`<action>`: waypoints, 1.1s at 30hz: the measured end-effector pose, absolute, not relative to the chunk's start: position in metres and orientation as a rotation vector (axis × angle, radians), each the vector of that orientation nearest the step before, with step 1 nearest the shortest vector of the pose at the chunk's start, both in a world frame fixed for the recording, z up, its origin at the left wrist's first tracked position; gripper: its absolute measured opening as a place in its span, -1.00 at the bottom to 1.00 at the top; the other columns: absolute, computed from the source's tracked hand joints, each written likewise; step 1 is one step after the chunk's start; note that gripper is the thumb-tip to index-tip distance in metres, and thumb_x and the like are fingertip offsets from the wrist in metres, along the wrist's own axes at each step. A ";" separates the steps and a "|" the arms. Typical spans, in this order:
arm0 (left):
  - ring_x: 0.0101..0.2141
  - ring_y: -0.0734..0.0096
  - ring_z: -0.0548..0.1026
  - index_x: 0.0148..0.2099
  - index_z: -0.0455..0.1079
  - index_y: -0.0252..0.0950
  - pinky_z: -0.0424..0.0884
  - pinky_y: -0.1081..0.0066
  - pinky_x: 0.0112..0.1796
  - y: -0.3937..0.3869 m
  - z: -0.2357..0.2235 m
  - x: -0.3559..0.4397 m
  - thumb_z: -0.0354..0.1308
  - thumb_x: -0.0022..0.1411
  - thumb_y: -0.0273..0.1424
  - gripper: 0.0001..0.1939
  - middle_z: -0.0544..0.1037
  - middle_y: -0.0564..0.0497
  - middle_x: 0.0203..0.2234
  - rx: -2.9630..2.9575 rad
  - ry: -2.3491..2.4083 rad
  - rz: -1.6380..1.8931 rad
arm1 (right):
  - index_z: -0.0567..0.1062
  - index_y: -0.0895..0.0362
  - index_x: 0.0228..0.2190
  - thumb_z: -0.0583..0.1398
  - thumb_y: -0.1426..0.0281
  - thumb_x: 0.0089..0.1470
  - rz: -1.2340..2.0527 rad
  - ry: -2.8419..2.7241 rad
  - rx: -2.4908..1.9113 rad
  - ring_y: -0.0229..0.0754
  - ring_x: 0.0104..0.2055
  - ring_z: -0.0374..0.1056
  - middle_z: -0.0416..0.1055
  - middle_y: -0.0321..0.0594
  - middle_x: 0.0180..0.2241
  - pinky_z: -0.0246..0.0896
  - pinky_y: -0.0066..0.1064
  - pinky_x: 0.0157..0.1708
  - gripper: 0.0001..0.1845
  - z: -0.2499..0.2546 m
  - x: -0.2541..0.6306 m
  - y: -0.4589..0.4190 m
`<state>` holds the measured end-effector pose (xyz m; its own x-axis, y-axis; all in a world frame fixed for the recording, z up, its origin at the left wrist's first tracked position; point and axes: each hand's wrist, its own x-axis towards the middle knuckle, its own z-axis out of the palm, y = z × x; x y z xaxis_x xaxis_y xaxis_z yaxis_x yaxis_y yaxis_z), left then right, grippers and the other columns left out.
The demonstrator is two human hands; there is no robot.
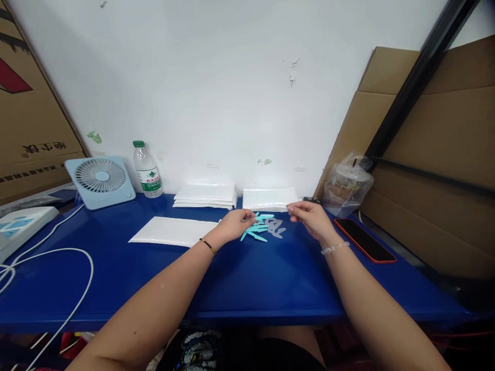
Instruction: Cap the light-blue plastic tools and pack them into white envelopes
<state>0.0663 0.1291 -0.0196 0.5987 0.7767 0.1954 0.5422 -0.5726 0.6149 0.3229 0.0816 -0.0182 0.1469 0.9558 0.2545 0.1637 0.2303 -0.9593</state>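
My left hand (235, 224) is at the left edge of a small pile of slim teal plastic pieces (258, 230), thumb and fingers pinched together on one of them. Grey translucent pieces (275, 228) of a similar slim shape lie against the right side of the pile. To the right, my right hand (309, 216) is raised near the front corner of a stack of white padded envelopes (268, 198). Its thumb and forefinger are pressed together, and what is between them is too small to make out. A single white envelope (170, 231) lies flat left of my left hand.
Another envelope stack (204, 196) sits by the wall. A water bottle (147, 172) and a blue fan (102, 180) stand at the left, near a white cable (87, 255). Right of my right hand are a phone (364, 240) and a bagged cup (348, 185). Cardboard (433, 185) borders the right.
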 end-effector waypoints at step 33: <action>-0.31 0.33 0.45 -0.21 0.49 -0.17 0.23 0.47 -0.42 0.112 -0.015 0.072 0.21 0.07 -0.30 -0.80 0.53 0.01 -0.29 2.850 1.047 0.336 | 0.51 0.19 -0.41 0.28 0.18 -0.12 0.833 -2.145 -1.489 -0.34 -0.58 0.21 0.36 -0.28 -0.55 0.10 -0.50 -0.58 -0.68 -0.022 0.308 0.070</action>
